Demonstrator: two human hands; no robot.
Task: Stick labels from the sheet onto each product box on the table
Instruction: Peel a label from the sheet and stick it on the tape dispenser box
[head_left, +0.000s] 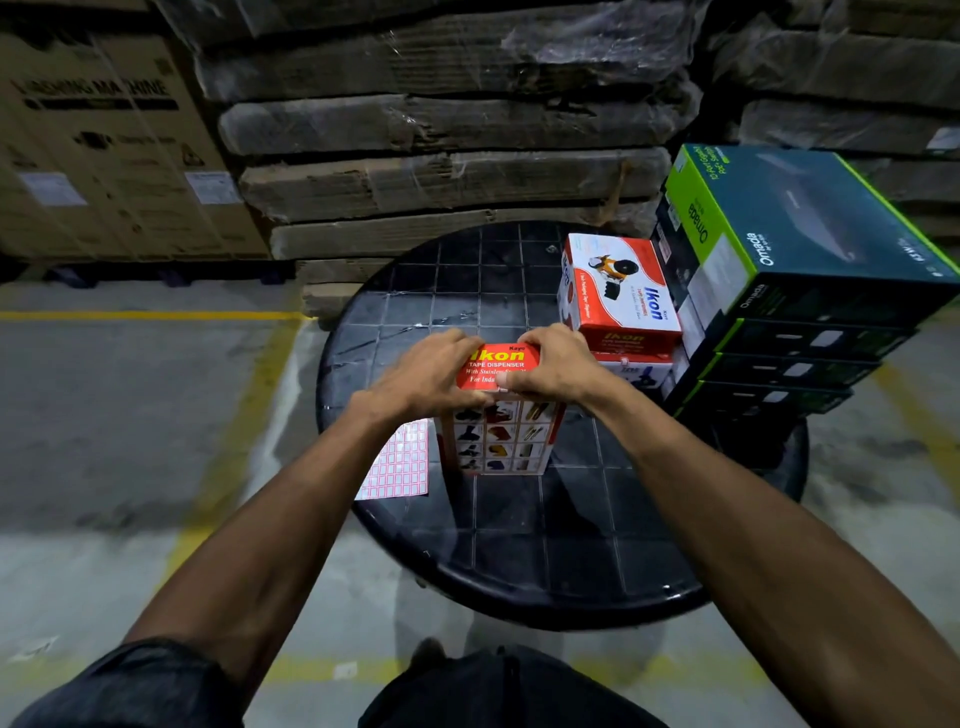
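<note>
Both my hands on the red tape dispenser box

My left hand (431, 371) and right hand (548, 364) curl their fingers (519, 384) over the top of the upright tape dispenser box (501, 415) mid-table (519, 571); the label sheet (400, 462) lies flat just left of it.

I see my left hand (428, 371) and right hand (550, 364) gripping the red-topped cardboard tape dispenser box (501, 415) on the round black tiled table (545, 545), beside the pink label sheet (400, 462).
</note>
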